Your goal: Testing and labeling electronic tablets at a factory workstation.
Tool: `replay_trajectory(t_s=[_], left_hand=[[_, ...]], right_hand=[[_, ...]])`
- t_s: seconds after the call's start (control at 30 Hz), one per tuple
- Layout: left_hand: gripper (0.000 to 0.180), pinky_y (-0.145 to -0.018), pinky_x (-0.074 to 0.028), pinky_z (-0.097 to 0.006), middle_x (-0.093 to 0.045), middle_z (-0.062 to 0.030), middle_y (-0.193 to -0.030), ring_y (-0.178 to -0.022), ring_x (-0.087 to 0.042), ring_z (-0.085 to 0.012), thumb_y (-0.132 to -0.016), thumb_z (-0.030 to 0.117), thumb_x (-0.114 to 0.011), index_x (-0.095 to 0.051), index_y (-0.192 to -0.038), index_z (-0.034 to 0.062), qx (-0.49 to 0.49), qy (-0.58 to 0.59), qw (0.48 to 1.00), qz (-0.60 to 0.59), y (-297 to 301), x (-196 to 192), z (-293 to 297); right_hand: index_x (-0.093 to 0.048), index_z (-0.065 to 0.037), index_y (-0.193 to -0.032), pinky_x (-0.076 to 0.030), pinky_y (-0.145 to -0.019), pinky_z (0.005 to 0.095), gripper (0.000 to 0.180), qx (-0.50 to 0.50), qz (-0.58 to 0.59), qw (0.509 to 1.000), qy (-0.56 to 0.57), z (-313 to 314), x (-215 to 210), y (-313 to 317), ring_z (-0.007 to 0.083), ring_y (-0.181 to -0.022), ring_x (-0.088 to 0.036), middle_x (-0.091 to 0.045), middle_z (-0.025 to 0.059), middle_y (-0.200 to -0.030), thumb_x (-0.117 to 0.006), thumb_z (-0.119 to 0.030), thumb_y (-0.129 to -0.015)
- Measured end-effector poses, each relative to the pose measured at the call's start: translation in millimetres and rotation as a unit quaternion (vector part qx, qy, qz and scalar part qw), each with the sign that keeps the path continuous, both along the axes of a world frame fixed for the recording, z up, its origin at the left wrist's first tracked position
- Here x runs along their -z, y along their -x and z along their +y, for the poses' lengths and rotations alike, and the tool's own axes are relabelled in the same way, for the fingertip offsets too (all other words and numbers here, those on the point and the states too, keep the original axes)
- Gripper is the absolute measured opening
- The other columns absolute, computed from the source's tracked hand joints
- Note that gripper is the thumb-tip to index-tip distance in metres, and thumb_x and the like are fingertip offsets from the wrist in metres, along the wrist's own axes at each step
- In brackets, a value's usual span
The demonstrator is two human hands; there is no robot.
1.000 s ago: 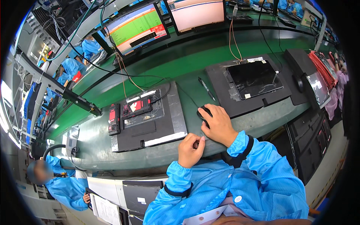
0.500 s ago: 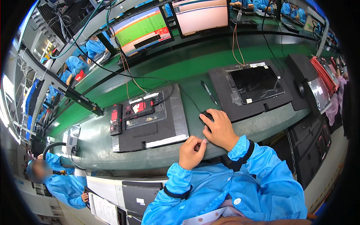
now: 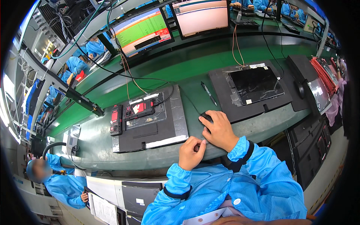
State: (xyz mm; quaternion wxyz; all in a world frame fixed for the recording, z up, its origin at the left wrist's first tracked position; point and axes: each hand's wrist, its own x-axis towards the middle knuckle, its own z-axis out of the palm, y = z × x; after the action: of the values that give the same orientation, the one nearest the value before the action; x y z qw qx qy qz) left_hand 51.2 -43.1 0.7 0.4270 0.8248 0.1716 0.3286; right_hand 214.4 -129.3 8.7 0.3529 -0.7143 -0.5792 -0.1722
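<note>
Under the fingers of my right hand (image 3: 222, 132) lies a black computer mouse (image 3: 206, 117) on the green bench. My left hand (image 3: 192, 153) rests at the bench's front edge beside it, fingers curled into a loose fist; whatever may be inside is hidden. Left of the mouse, a black foam fixture (image 3: 176, 123) bears a red-and-black handheld device (image 3: 138, 109) with a cable plugged in, and a second such device (image 3: 116, 119) stands along its left side. To the right, another dark fixture (image 3: 225, 107) carries a black-screened tablet (image 3: 257, 84). A pen (image 3: 208, 93) lies between the fixtures.
Two monitors (image 3: 141, 32) (image 3: 201, 17) stand behind the bench, with thin cables hanging down. A grey post (image 3: 80, 95) slants in at left. Red sleeves (image 3: 324, 77) are stacked at far right. At lower left a co-worker (image 3: 67, 189) in blue holds papers (image 3: 103, 210).
My right hand has shifted very slightly on the mouse, and the contents of both screens look a little different. My left hand stays in place.
</note>
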Motion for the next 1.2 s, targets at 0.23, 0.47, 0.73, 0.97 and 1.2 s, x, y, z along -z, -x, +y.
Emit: replay_trajectory(t_s=[0.23,0.47,0.73,0.97,1.2], left_hand=[[0.015,-0.052,-0.042,-0.032,-0.059,-0.0066,-0.074,-0.055,-0.052,-0.0161,-0.091,0.007,-0.079,-0.068,-0.082,0.0017,0.001,0.009,1.0,0.005,0.4,-2.3,-1.0],[0.015,-0.052,-0.042,-0.032,-0.059,-0.0068,-0.074,-0.055,-0.053,-0.0167,-0.091,0.007,-0.079,-0.068,-0.083,0.002,0.0,-0.002,1.0,0.005,0.1,-3.1,-0.9],[0.015,-0.052,-0.042,-0.032,-0.059,-0.0068,-0.075,-0.055,-0.053,-0.0168,-0.091,0.007,-0.079,-0.068,-0.083,0.0023,0.002,0.003,1.0,0.006,0.0,-1.4,-0.6],[0.015,-0.054,-0.04,-0.029,-0.059,-0.0055,-0.076,-0.058,-0.051,-0.0131,-0.094,0.005,-0.076,-0.067,-0.084,-0.0001,0.012,0.006,1.0,0.005,1.0,-2.6,-1.4],[0.015,-0.053,-0.039,-0.029,-0.059,-0.0053,-0.076,-0.058,-0.05,-0.0128,-0.094,0.004,-0.076,-0.065,-0.084,-0.0004,0.011,-0.004,1.0,0.01,0.8,-0.6,-0.6]], right_hand=[[-0.072,-0.004,-0.119,-0.046,-0.101,0.0513,0.044,0.002,-0.005,1.0,0.002,-0.1,1.4,-0.1,0.0371,-0.115,-0.06,-0.059,0.0188,-0.124,-0.075,-0.012,-0.077],[-0.072,-0.003,-0.119,-0.046,-0.101,0.051,0.044,0.004,-0.007,1.0,0.004,-0.6,0.7,0.1,0.0369,-0.115,-0.06,-0.059,0.0185,-0.124,-0.074,-0.012,-0.077],[-0.069,-0.002,-0.125,-0.046,-0.102,0.0512,0.049,0.012,0.002,1.0,0.015,-0.7,-3.3,1.9,0.0363,-0.116,-0.059,-0.058,0.0184,-0.124,-0.074,-0.011,-0.077],[-0.069,-0.002,-0.125,-0.046,-0.102,0.0511,0.05,0.01,0.014,1.0,0.006,-0.7,-3.8,1.5,0.0375,-0.115,-0.06,-0.059,0.0185,-0.125,-0.074,-0.01,-0.076],[-0.071,-0.002,-0.122,-0.045,-0.105,0.0526,0.044,0.017,0.001,1.0,0.004,-0.4,0.1,-0.5,0.0377,-0.117,-0.059,-0.058,0.0193,-0.125,-0.075,-0.012,-0.08]])
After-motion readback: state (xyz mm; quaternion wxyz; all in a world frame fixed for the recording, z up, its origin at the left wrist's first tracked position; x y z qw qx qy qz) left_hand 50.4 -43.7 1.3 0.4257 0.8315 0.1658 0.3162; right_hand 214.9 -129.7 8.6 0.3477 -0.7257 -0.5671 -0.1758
